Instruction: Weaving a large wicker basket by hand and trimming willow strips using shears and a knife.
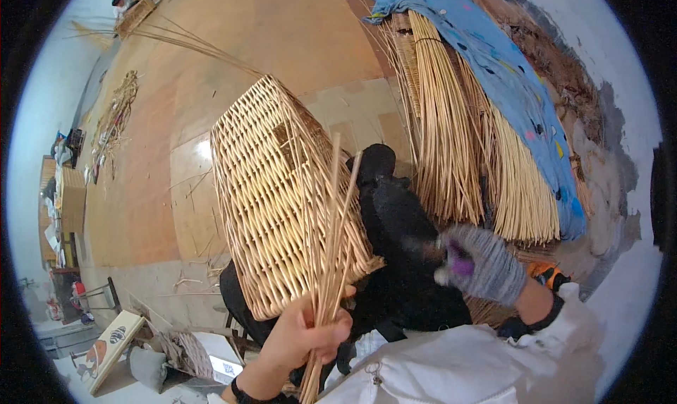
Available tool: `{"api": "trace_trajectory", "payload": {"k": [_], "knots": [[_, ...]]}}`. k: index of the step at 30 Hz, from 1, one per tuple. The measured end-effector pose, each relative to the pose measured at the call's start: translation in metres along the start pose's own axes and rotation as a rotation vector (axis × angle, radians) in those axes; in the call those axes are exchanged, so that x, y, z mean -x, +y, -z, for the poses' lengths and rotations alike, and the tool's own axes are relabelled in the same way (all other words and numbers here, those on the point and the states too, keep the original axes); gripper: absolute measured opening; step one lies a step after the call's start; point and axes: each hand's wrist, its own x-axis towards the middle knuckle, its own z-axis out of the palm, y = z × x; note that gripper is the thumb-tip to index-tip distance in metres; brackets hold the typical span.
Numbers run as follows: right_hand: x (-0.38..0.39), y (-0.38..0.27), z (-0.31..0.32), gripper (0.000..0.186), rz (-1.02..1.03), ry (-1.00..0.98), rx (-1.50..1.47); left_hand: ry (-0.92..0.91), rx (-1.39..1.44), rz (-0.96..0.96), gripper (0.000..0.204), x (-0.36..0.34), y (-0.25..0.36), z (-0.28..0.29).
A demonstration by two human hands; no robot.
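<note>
My bare left hand is closed round a small bundle of thin wicker rods, which stand up in front of the basket. The woven wicker basket lies tilted across my dark-clad legs, its broad woven side facing up. My right hand, in a grey knitted glove, is held off to the right of my legs, apart from the basket. Its fingers are curled round something with a purple part. A blurred tip points left from it, and its kind cannot be made out.
Large bundles of peeled wicker rods lie at the right, partly under a blue patterned cloth. Loose offcuts are strewn on the left floor. A person works at another basket at the far left. A decorated box stands lower left.
</note>
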Motion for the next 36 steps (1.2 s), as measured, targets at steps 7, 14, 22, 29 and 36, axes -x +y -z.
{"api": "trace_trajectory", "payload": {"k": [7,14,22,29,36], "knots": [[-0.023,0.003,0.003,0.027,0.128,0.069,0.892,0.245,-0.519,-0.231,0.007,-0.025,-0.077,0.03],[-0.026,-0.032,0.044,0.033,0.305,0.224,1.063,0.072,-0.085,0.038,0.022,-0.015,-0.014,0.035],[-0.08,-0.065,0.037,0.025,0.302,0.209,1.274,-0.035,0.156,0.078,0.024,-0.007,0.005,0.049],[-0.109,-0.073,0.071,0.027,0.387,0.077,1.174,-0.048,0.201,0.042,0.038,0.005,0.025,0.055],[-0.142,-0.055,0.072,0.019,0.447,-0.101,1.146,0.058,0.382,0.074,0.023,0.005,0.033,0.077]]}}
